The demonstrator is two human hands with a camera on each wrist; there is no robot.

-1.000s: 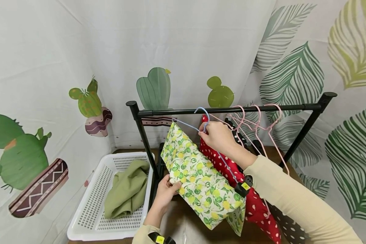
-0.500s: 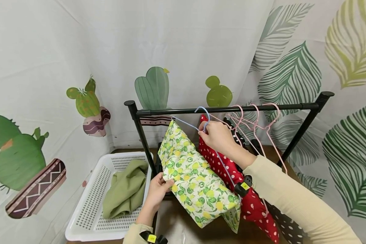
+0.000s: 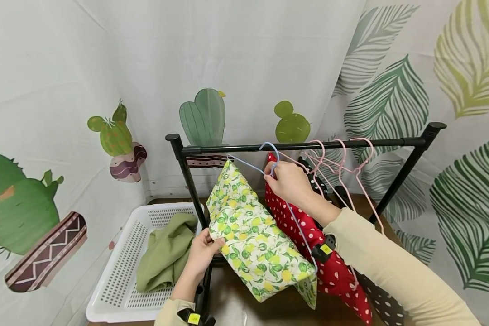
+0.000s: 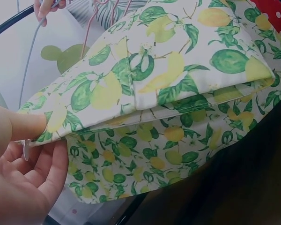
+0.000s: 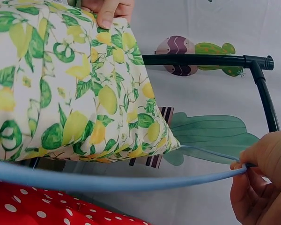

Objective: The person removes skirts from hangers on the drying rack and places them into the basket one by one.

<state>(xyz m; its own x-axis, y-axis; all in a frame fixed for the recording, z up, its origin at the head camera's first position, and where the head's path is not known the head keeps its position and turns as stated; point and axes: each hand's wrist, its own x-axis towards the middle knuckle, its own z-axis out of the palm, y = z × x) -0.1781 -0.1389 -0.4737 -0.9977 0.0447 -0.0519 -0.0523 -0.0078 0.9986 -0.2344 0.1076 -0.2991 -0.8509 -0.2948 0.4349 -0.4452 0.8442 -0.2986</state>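
Observation:
My right hand (image 3: 291,181) pinches the neck of a blue hanger (image 3: 248,164), whose hook is at the black rail. The lemon-print cloth (image 3: 252,235) hangs from the hanger's left end; the hanger's right arm lies outside it, along its right side. With thumb and fingers, my left hand (image 3: 201,253) grips the cloth's left edge. In the left wrist view, a small metal zipper pull (image 4: 25,151) shows by the left hand (image 4: 25,173), and the cloth's lower edge gapes. The right wrist view shows the right hand's (image 5: 267,180) fingertips closed round the hanger's neck.
A black rack (image 3: 236,148) spans the middle. Behind and right of the lemon cloth hang a red dotted cloth (image 3: 338,276) and a black dotted one (image 3: 385,296), near several pink hangers (image 3: 360,170). A white basket (image 3: 118,267) at left holds green cloth (image 3: 167,253).
My left hand has moved left and slightly up, drawing the lemon cloth's edge with it. My right hand stays nearly in place on the hanger.

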